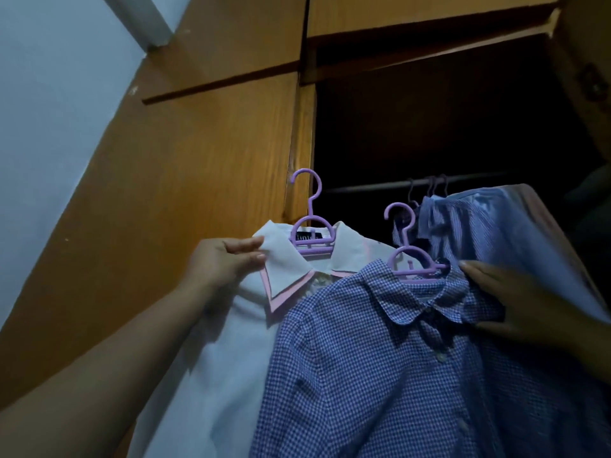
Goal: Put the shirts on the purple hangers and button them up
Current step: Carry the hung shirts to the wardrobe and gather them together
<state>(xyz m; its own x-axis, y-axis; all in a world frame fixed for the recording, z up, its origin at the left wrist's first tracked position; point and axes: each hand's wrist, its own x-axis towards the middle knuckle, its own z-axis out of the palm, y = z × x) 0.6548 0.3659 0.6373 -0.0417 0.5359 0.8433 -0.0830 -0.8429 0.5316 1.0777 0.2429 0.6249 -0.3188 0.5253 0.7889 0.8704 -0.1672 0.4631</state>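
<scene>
Shirts on purple hangers fill the lower half of the view, in front of an open wooden wardrobe (185,166). Taking the wardrobe's rail (380,186) as the landmark: below it and to its left end hangs a white shirt (211,352) with a pink-edged collar, carried on a purple hanger (309,226) whose hook stands free in front of the wardrobe's door edge, not on the rail. The left hand (221,262) holds this shirt at the collar's left point, thumb and fingers pinched on the cloth. Directly below the rail's middle is a blue checked shirt (380,365), buttoned down the front, on a second purple hanger (408,256); its hook also stands below the rail, unhooked. The checked shirt overlaps the white shirt's right side. The right hand (525,305) lies against the checked shirt's right shoulder with fingers stretched out flat, the grip wide and closed on nothing. Just behind it, a pale blue shirt (496,226) hangs from the rail among several hooks (433,186). The wardrobe's inside above the rail is dark.
</scene>
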